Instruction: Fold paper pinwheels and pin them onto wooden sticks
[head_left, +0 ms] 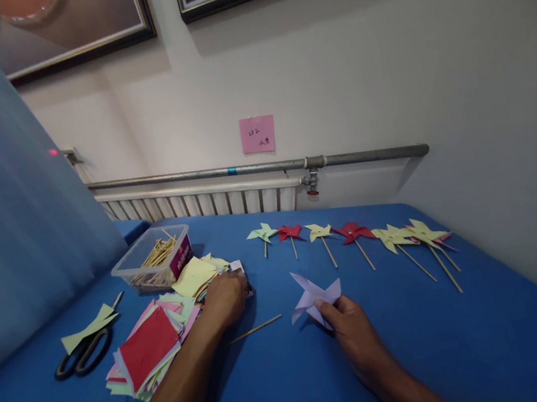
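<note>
A lavender paper pinwheel [315, 296] with folded blades is pinched in my right hand [349, 325], the thumb on its middle. My left hand [226, 299] reaches over a small box with a white label [237, 267], beside the paper pile; its fingertips are hidden by the hand itself. On the blue table between my arms lies a loose wooden stick [257, 328], apart from both hands. Left of my left forearm is a stack of coloured paper squares [149, 346], a red one on top. Behind it, more yellow paper pieces [194, 276] spread out.
A clear plastic tub [149, 261] of wooden sticks stands at the back left. Black-handled scissors [88, 350] lie under a pale green paper piece [89, 328]. Several finished pinwheels on sticks, including a red one [353, 231], line the back right. A radiator [214, 201] runs behind.
</note>
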The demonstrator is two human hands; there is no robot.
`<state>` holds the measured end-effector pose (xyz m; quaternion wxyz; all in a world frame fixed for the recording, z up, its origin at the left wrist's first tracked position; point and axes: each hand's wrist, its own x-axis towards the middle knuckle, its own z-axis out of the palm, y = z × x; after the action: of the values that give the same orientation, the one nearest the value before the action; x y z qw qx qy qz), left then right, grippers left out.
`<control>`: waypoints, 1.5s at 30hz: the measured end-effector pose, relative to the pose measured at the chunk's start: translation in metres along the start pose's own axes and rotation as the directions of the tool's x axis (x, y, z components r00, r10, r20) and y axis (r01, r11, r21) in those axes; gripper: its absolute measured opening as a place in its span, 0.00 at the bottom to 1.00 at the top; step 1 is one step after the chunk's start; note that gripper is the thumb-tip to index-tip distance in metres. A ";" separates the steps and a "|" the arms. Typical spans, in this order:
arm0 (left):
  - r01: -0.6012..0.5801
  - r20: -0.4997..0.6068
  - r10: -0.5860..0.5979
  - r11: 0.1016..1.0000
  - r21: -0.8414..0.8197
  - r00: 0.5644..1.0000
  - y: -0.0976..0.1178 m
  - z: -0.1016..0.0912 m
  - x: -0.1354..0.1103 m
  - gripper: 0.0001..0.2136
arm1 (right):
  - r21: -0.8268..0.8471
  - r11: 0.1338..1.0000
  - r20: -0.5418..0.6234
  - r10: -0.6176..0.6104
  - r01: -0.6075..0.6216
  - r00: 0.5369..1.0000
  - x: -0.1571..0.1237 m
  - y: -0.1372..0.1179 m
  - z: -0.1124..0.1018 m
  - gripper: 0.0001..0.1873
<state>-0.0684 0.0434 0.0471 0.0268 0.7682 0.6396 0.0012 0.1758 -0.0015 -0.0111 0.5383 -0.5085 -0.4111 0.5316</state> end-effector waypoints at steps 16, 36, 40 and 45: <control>0.001 -0.006 0.000 1.000 0.030 1.000 0.001 0.000 -0.002 0.17 | 0.016 1.000 -0.007 0.014 -0.014 1.000 -0.001 -0.002 0.001 0.18; 0.090 -0.055 -0.095 0.992 -0.084 0.994 -0.012 -0.004 -0.007 0.13 | 0.001 1.000 -0.013 0.003 -0.003 1.000 0.000 -0.001 0.001 0.21; 0.065 -0.123 -0.132 0.894 -0.444 0.984 -0.015 -0.001 -0.004 0.06 | 0.008 1.000 -0.013 0.001 -0.001 1.000 0.000 0.000 0.000 0.21; 0.032 -0.022 -0.129 0.406 -0.913 0.991 -0.012 0.005 0.000 0.02 | 0.007 1.000 -0.011 0.008 -0.008 1.000 0.000 0.000 0.000 0.23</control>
<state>-0.0803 0.0457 0.0413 0.4109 0.5978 0.5731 0.3812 0.1760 -0.0017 -0.0112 0.5402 -0.5111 -0.4044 0.5323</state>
